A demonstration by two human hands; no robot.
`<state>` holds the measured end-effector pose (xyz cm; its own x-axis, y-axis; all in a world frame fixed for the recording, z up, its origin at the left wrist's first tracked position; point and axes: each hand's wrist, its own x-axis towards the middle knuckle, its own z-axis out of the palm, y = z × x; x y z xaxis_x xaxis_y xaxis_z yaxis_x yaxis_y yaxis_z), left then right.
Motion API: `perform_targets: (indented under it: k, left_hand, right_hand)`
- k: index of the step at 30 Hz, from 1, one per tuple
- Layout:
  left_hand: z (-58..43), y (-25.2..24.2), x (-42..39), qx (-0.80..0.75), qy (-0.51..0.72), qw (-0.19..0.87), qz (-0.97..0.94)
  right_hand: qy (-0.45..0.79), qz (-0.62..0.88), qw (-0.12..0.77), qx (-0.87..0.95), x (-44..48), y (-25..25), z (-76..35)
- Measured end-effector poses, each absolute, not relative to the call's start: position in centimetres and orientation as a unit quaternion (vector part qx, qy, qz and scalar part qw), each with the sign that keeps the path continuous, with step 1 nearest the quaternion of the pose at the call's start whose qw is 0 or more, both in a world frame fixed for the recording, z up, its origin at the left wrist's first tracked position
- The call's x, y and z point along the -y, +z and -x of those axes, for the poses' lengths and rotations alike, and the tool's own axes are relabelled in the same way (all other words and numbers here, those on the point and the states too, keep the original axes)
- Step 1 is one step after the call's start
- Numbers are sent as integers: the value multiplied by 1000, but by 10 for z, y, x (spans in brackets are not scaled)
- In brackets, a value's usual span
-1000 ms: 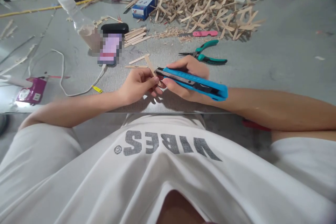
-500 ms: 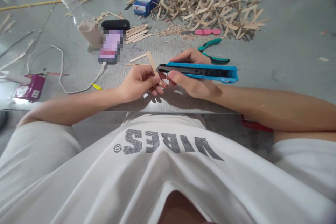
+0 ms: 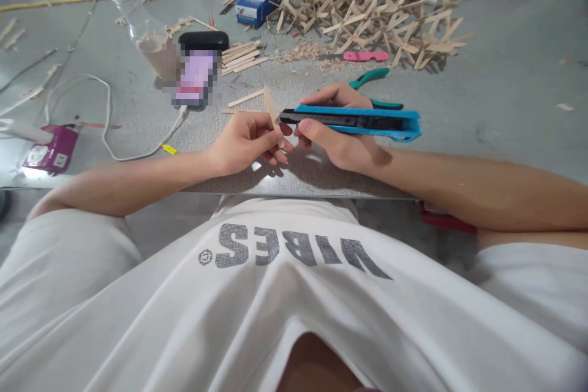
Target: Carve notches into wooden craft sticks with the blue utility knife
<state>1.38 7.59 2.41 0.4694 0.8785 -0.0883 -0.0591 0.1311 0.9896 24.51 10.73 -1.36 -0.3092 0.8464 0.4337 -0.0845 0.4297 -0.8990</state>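
My left hand [image 3: 245, 142] pinches a flat wooden craft stick [image 3: 271, 109] that stands tilted up from the fingers. My right hand [image 3: 337, 138] grips a blue utility knife [image 3: 362, 120], held level, with its black front end almost touching the stick. Both hands hover just above a grey mat [image 3: 294, 174] near the table's front edge. Two loose sticks [image 3: 243, 99] lie on the mat behind my left hand.
Behind the hands lie green-handled pliers [image 3: 372, 79], a pink file [image 3: 365, 56], wood shavings and a big heap of glued stick crosses [image 3: 367, 6]. A phone [image 3: 195, 76] with white cable, a plastic bottle [image 3: 142, 27], a small stick bundle [image 3: 241, 55] and a blue box [image 3: 258, 1] sit at left.
My right hand has swung the knife from a slant to level and lifted it slightly. The left hand keeps the stick in nearly the same place.
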Motion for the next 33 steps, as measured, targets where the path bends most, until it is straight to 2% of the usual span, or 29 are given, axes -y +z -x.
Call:
perform_targets:
  k: [3,8,17,22,33]
  left_hand:
    - [-16,26,-75,-384,358,650,-549]
    - [-17,30,-73,-396,363,640,-550]
    - [-18,29,-72,-414,380,612,-557]
    - [-17,28,-72,-406,383,601,-572]
    - [-14,25,-74,-381,394,611,-571]
  right_hand:
    - [409,294,505,701,-100,-8,-249]
    - [277,284,535,746,-91,2,-248]
    - [265,305,509,760,-81,11,-247]
    - [291,309,501,754,-86,10,-249]
    - [529,264,508,627,-110,-9,-239]
